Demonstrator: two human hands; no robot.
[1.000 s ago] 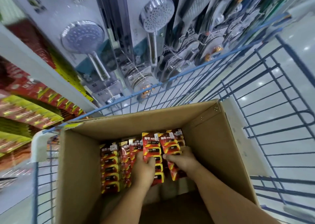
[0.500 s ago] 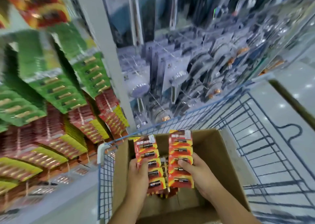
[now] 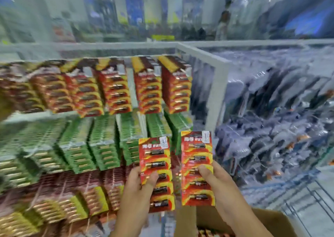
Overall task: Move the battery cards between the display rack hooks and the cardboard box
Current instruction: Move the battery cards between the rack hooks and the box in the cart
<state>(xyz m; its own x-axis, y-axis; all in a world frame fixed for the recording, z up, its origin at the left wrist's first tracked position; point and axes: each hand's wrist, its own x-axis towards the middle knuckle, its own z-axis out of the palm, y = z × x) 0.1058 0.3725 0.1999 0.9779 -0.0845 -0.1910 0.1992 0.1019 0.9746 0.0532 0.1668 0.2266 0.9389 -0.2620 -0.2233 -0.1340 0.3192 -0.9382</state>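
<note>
Rows of red, green and brown battery cards fill the display rack (image 3: 101,121) from nine to twelve o'clock, all motion-blurred. Cardboard box (image 3: 267,220) sits at five o'clock. Left hand (image 3: 139,188) grasps one red battery card (image 3: 156,173); right hand (image 3: 216,184) grasps another red card (image 3: 197,166), both upright at centre. Print is unreadable.

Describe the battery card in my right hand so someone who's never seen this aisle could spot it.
Start at the rack of hanging red and green cards. In front of it two red cards are held up side by side. Yours is the right card, pinched by the right hand; it sits higher than the left card.
</note>
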